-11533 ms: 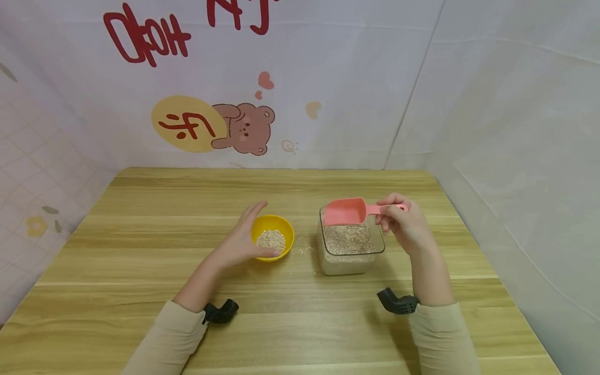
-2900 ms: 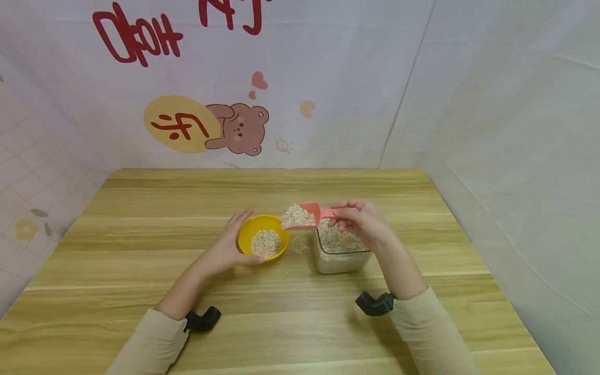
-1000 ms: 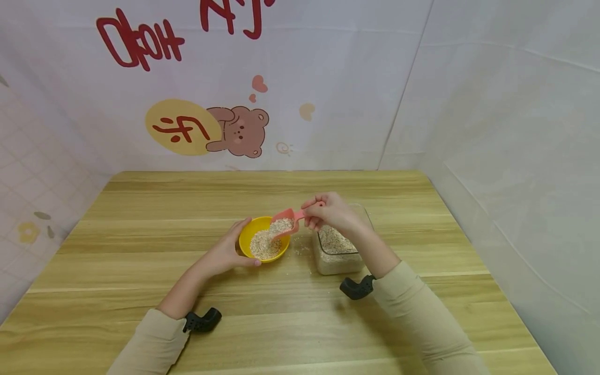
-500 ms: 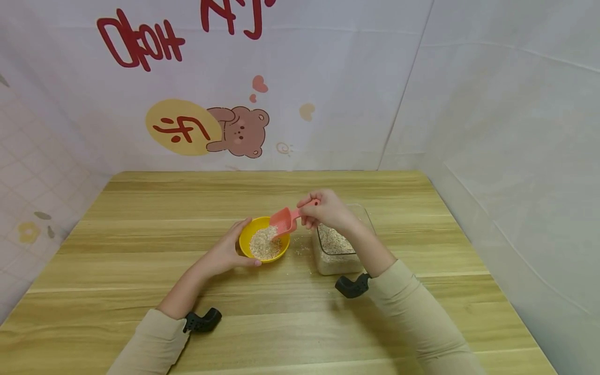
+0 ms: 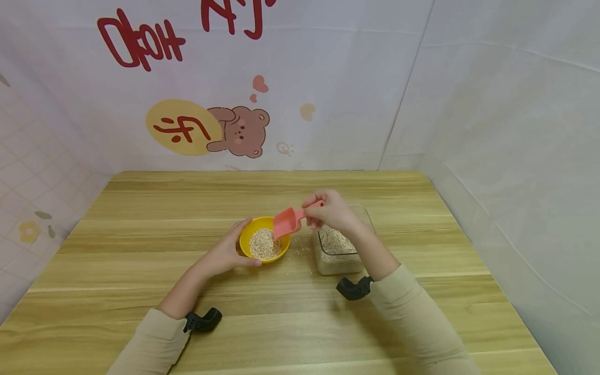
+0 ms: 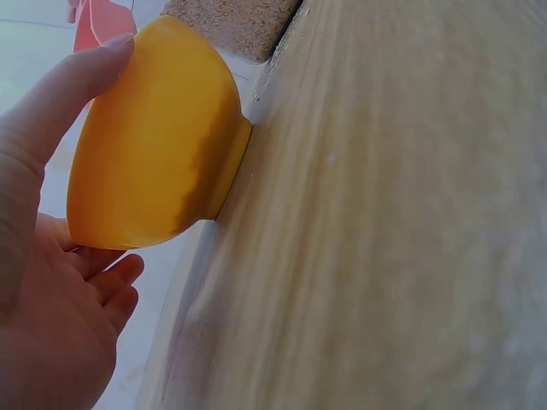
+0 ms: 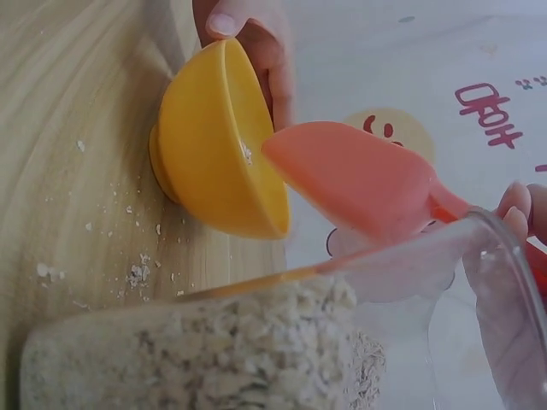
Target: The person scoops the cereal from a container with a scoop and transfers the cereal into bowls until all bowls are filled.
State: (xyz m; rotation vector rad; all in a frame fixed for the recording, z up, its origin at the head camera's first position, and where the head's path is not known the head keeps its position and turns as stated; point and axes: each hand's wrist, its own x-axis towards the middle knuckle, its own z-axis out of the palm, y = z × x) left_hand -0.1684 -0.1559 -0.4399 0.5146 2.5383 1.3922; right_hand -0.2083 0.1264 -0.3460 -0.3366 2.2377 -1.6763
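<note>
The pink scoop (image 5: 286,222) tilts down to the left, its lip over the right side of the yellow bowl (image 5: 255,225) (whether it touches the rim, I can't tell from here). Oats (image 5: 264,245) lie in the bottom of the bowl, which stands upright on the wood table (image 5: 281,338). The right hand (image 5: 330,211) pinches the scoop by its handle, the holed end poking out past the fingers. The left hand (image 5: 225,252) is clamped on the bowl from the other side, thumb at the near rim, fingers round the far side. The two hands are apart, with scoop and bowl between them. Near the bowl, to its right, stands a clear box (image 5: 339,264) holding more oats, partly hidden under the right arm (image 5: 375,255). Loose flakes (image 5: 301,251) lie scattered between bowl and box. Both arms wear beige sleeves (image 5: 414,312), each with a black bracket (image 5: 204,320) by the cuff. Behind the table hangs a white cloth (image 5: 351,78) printed with a bear (image 5: 244,131), red writing (image 5: 140,44) and small hearts (image 5: 260,83).
</note>
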